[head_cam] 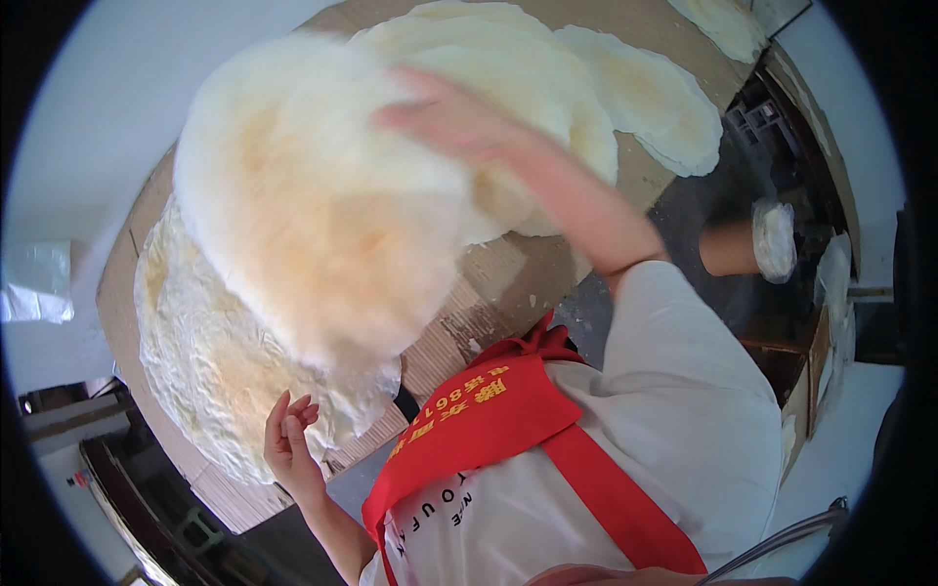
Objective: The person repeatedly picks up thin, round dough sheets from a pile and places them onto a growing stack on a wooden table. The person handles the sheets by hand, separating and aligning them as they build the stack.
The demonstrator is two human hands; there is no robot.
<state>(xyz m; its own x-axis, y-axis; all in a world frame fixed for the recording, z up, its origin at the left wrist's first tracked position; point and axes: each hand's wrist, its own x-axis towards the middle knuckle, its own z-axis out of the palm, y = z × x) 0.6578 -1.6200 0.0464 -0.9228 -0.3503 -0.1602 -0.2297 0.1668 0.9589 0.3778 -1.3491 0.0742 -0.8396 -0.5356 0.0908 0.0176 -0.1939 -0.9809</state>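
Observation:
A large round thin flatbread point(315, 198), pale with browned patches, is blurred above the table. My right hand point(447, 121), blurred too, reaches across its upper right side with thumb and fingers apart. Whether the fingers grip the sheet is not clear. Below and to the left lies a pile of wrinkled flatbreads point(212, 366), partly covered from view by the blurred one. My left hand point(293, 432) hovers by that pile's near edge, fingers loosely curled and nothing in them. Behind my right forearm, a stack of smoother flatbreads point(506, 66) spreads out.
Cardboard point(476, 293) covers the table under the bread. More flatbreads point(659, 102) overhang its right edge, and others point(722, 26) lie at the far right corner. A brown cylinder with a plastic-wrapped end point(773, 242) stands to the right. My red apron point(484, 410) bears writing.

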